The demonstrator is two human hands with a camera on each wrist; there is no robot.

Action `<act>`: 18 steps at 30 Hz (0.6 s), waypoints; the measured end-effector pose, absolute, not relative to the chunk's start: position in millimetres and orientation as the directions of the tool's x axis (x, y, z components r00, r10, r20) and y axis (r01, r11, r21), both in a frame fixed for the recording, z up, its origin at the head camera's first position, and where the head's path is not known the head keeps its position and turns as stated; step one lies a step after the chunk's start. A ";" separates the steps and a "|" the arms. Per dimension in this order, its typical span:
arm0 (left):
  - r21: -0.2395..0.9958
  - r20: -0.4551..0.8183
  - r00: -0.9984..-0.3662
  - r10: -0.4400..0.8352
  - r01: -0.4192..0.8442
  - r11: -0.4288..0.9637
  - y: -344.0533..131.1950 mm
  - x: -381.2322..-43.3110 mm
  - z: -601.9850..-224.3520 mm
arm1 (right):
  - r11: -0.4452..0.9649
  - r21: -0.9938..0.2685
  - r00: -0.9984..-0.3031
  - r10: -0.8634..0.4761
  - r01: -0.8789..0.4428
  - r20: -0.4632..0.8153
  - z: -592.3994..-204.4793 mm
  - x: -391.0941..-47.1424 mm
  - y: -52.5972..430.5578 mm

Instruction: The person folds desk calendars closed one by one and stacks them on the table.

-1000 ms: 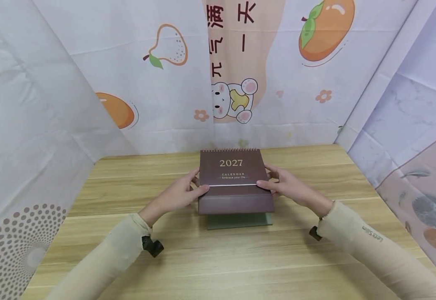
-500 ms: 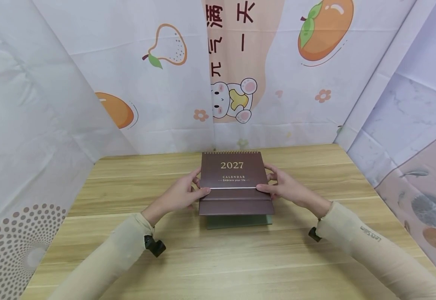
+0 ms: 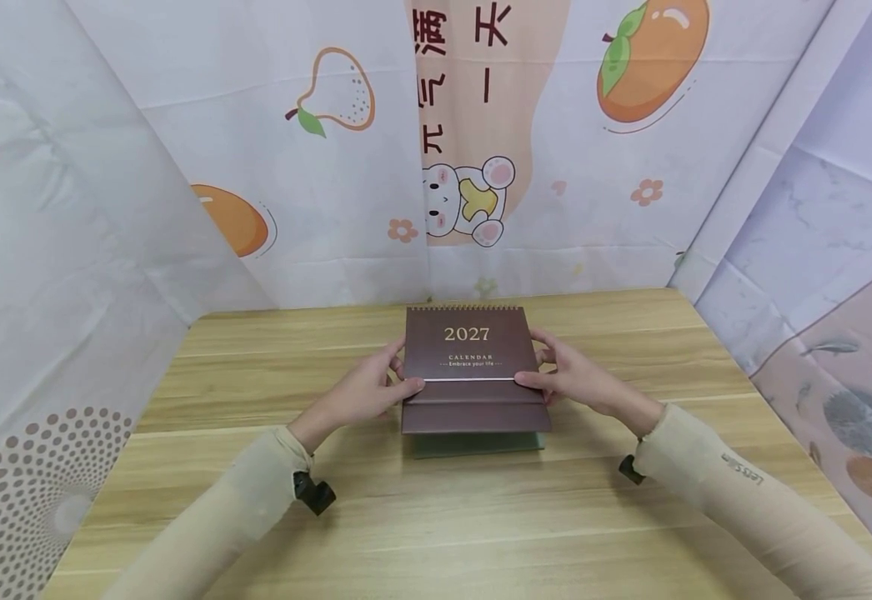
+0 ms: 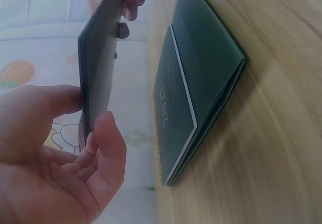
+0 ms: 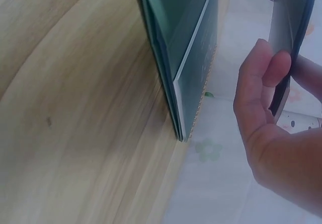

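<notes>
A dark brown desk calendar (image 3: pixel 469 346) with gold "2027" lettering and a spiral along its far edge is held between both hands. My left hand (image 3: pixel 364 387) pinches its left side, thumb on top and fingers beneath. At the opposite side my right hand (image 3: pixel 578 375) grips it the same way. Below it, a dark green calendar (image 4: pixel 206 48) lies on the wooden table, and both wrist views show a gap between the two. From the head view, only the green one's near edge (image 3: pixel 477 446) shows; the brown calendar hides the rest.
The wooden table (image 3: pixel 436 533) ends at the back against a white curtain (image 3: pixel 316 225) printed with fruit and a cartoon animal. More hanging cloth (image 3: pixel 841 242) flanks it on the right, and a dotted sheet (image 3: pixel 38 467) on the left.
The brown calendar has shifted slightly toward me and to the right, still held in both hands. The green calendar has stayed in place beneath it.
</notes>
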State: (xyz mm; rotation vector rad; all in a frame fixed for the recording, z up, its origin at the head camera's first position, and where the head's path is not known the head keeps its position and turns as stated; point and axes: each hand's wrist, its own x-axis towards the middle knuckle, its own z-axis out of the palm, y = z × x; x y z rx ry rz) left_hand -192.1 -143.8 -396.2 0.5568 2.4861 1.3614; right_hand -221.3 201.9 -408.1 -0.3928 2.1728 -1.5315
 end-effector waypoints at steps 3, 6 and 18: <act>0.844 -0.035 -0.893 0.449 0.214 0.492 -142.1 -193.1 -397.7 | 0.359 -0.933 -0.858 -0.471 0.024 -0.203 -409.8 -221.0 203.3; 0.837 -0.032 -0.890 0.455 0.225 0.499 -140.8 -193.3 -399.8 | 0.372 -0.928 -0.861 -0.469 0.012 -0.199 -411.4 -221.1 204.3; 0.800 -0.075 -0.870 0.487 0.239 0.550 -137.7 -189.8 -416.8 | 0.473 -0.879 -0.835 -0.504 -0.052 -0.221 -421.5 -222.0 208.4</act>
